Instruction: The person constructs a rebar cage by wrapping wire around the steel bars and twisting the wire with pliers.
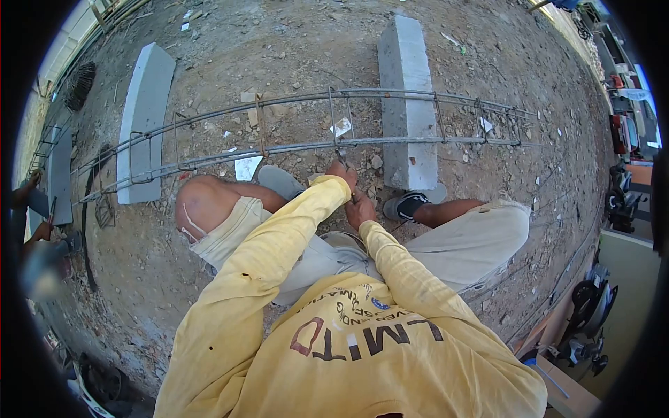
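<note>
My left hand (340,171), in a yellow sleeve, is closed on a small dark metal tool (339,155). The tool's tip meets the lower bars of a long rebar cage (300,147). Just below and to the right, my right hand (360,210) is closed close against my left one; what its fingers hold is hidden. The cage has thin bars joined by rectangular stirrups and lies across two grey concrete blocks, one on the left (143,125) and one right of centre (408,104).
My bent legs are spread either side of my hands. White scraps (247,167) and rubble dot the dirt ground. At the far left a co-worker's hands (43,230) are near another cage and block (60,174). Boards and equipment (592,306) stand at the right.
</note>
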A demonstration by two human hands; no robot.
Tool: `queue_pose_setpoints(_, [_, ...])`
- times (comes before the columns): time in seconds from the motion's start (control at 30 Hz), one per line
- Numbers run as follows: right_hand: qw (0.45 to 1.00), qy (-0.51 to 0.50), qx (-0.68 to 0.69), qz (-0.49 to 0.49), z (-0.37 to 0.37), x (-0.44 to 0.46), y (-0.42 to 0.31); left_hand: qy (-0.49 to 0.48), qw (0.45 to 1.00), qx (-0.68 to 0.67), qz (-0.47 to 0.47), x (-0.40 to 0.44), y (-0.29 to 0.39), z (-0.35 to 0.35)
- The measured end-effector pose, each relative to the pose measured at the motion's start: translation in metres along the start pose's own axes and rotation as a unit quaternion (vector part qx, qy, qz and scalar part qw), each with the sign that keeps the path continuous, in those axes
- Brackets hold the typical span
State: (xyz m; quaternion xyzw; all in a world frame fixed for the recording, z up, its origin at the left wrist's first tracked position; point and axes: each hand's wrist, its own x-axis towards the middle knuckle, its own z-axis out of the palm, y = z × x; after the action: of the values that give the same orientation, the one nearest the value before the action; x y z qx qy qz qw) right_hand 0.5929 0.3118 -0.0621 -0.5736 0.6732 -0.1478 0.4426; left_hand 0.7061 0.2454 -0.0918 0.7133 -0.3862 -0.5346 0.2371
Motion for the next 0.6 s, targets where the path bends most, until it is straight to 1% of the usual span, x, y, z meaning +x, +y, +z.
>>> queue_pose_setpoints(0.1, [0.988, -0.116, -0.016, 0.096, -0.030, -0.013, -0.035, 0.018, 0.999, 0.042, -0.012, -0.030, 0.036, -0.018])
queue_pose_setpoints(0.13, [0.975, -0.164, 0.080, 0.128, -0.033, -0.016, -0.039, 0.007, 0.996, 0.073, -0.049, -0.037, 0.049, -0.027])
queue_pose_setpoints(0.17, [0.948, -0.211, 0.175, 0.159, -0.035, -0.021, -0.041, -0.003, 0.991, 0.105, -0.087, -0.042, 0.061, -0.037])
queue_pose_setpoints(0.2, [0.910, -0.256, 0.268, 0.187, -0.038, -0.027, -0.045, -0.014, 0.983, 0.136, -0.125, -0.045, 0.069, -0.046])
queue_pose_setpoints(0.23, [0.874, -0.288, 0.330, 0.211, -0.043, -0.034, -0.055, -0.045, 0.985, 0.088, -0.142, -0.047, 0.074, -0.053])
queue_pose_setpoints(0.3, [0.785, -0.345, 0.448, 0.253, -0.053, -0.046, -0.072, -0.107, 0.979, -0.006, -0.173, -0.049, 0.081, -0.065])
queue_pose_setpoints(0.33, [0.740, -0.375, 0.493, 0.263, -0.055, -0.046, -0.071, -0.147, 0.968, -0.124, -0.162, -0.046, 0.076, -0.061])
queue_pose_setpoints(0.37, [0.690, -0.403, 0.535, 0.274, -0.059, -0.047, -0.068, -0.185, 0.941, -0.240, -0.151, -0.043, 0.065, -0.054])
queue_pose_setpoints(0.4, [0.636, -0.430, 0.575, 0.283, -0.061, -0.047, -0.066, -0.219, 0.900, -0.352, -0.138, -0.047, 0.064, -0.054])
queue_pose_setpoints(0.43, [0.620, -0.445, 0.585, 0.274, -0.064, -0.047, -0.065, -0.184, 0.894, -0.379, -0.153, -0.051, 0.063, -0.051])
queue_pose_setpoints(0.5, [0.737, -0.382, 0.488, 0.270, -0.069, -0.048, -0.068, -0.114, 0.877, -0.430, -0.182, -0.059, 0.068, -0.040])
queue_pose_setpoints(0.53, [0.789, -0.344, 0.434, 0.266, -0.072, -0.049, -0.073, -0.096, 0.877, -0.431, -0.187, -0.058, 0.072, -0.038])
queue_pose_setpoints(0.57, [0.829, -0.306, 0.389, 0.260, -0.075, -0.051, -0.078, -0.078, 0.877, -0.433, -0.193, -0.058, 0.075, -0.035])
queue_pose_setpoints(0.6, [0.865, -0.281, 0.347, 0.228, -0.076, -0.051, -0.076, -0.061, 0.876, -0.434, -0.199, -0.057, 0.076, -0.030])
